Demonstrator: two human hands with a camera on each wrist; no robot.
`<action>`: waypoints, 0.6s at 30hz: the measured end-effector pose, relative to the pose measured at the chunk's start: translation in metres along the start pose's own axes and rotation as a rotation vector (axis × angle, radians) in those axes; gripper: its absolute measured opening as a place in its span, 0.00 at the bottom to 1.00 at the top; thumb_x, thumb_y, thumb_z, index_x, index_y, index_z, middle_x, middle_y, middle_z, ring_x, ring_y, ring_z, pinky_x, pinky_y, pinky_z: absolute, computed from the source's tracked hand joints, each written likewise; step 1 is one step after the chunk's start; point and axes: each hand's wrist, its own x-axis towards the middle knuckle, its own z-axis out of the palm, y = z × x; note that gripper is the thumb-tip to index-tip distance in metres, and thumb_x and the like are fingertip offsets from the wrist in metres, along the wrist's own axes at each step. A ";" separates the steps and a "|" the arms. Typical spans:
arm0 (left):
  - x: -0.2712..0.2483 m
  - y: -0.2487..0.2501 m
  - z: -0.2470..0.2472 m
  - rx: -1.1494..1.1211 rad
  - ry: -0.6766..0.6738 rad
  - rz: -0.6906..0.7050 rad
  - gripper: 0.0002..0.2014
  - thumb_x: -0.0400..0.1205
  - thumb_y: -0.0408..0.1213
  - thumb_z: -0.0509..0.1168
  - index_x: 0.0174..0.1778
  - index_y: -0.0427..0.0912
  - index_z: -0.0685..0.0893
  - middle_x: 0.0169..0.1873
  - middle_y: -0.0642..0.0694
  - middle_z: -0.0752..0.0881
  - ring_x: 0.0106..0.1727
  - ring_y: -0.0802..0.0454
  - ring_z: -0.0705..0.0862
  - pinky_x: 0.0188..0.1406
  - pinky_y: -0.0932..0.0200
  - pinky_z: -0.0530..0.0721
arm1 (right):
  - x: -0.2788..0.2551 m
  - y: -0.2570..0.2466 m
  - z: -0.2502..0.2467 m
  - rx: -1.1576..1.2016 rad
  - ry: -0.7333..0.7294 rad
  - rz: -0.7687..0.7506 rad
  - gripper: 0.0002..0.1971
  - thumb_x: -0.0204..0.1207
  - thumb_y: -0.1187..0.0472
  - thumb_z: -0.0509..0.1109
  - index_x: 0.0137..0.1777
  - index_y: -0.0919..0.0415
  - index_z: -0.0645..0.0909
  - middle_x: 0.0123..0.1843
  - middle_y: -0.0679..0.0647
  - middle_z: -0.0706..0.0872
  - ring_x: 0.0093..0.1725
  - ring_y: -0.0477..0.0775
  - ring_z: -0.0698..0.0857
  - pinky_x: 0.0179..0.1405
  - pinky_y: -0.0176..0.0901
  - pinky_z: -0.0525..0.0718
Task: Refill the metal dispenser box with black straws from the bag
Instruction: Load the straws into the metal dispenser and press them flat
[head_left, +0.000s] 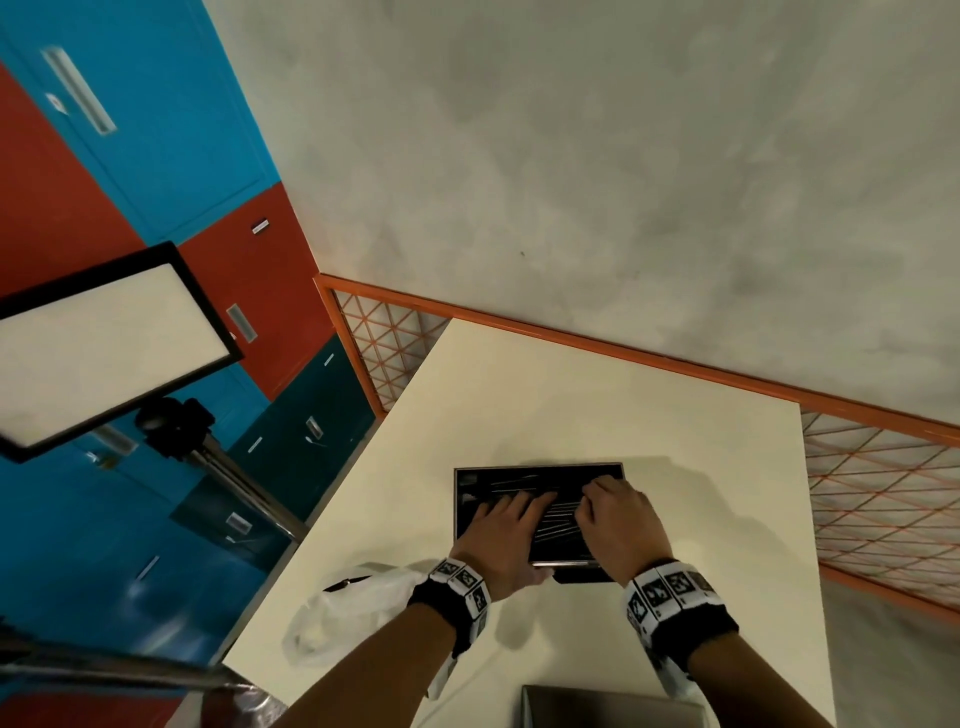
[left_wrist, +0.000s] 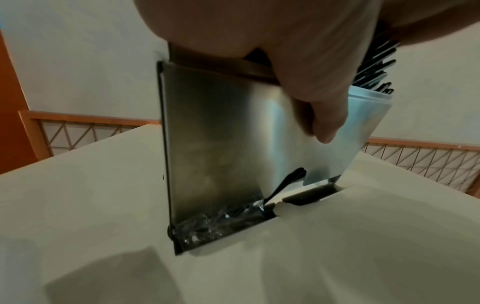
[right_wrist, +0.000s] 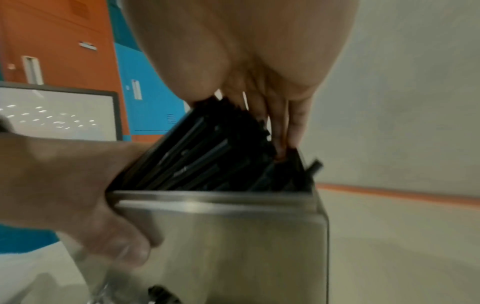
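Right wrist view, black straws (right_wrist: 207, 156) tilted, dispenser box (right_wrist: 233, 236)

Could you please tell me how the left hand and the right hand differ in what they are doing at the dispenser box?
The left hand lies flatter, thumb down the front wall of the metal dispenser box; the right hand has curled fingers. The left steadies the box; the right's fingers press into the black straws. Both rest over the open top.
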 end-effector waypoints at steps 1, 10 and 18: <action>-0.001 0.001 0.001 0.006 0.003 -0.003 0.49 0.73 0.65 0.68 0.86 0.57 0.51 0.75 0.52 0.70 0.74 0.47 0.72 0.76 0.42 0.70 | 0.002 -0.001 -0.002 -0.053 -0.019 -0.030 0.15 0.82 0.54 0.57 0.54 0.56 0.85 0.55 0.50 0.85 0.55 0.53 0.83 0.58 0.46 0.80; -0.009 0.007 0.003 0.001 0.048 -0.013 0.37 0.70 0.62 0.72 0.71 0.48 0.70 0.67 0.52 0.78 0.69 0.48 0.76 0.71 0.45 0.74 | 0.022 -0.025 0.003 -0.223 -0.352 -0.316 0.22 0.84 0.59 0.54 0.78 0.60 0.69 0.80 0.54 0.70 0.78 0.57 0.69 0.75 0.58 0.68; -0.016 0.009 0.011 0.044 0.092 0.005 0.36 0.69 0.62 0.72 0.68 0.47 0.73 0.63 0.51 0.80 0.65 0.48 0.78 0.66 0.46 0.76 | 0.039 -0.031 0.016 -0.202 -0.525 -0.208 0.22 0.82 0.58 0.54 0.74 0.58 0.72 0.72 0.57 0.79 0.69 0.62 0.79 0.71 0.62 0.73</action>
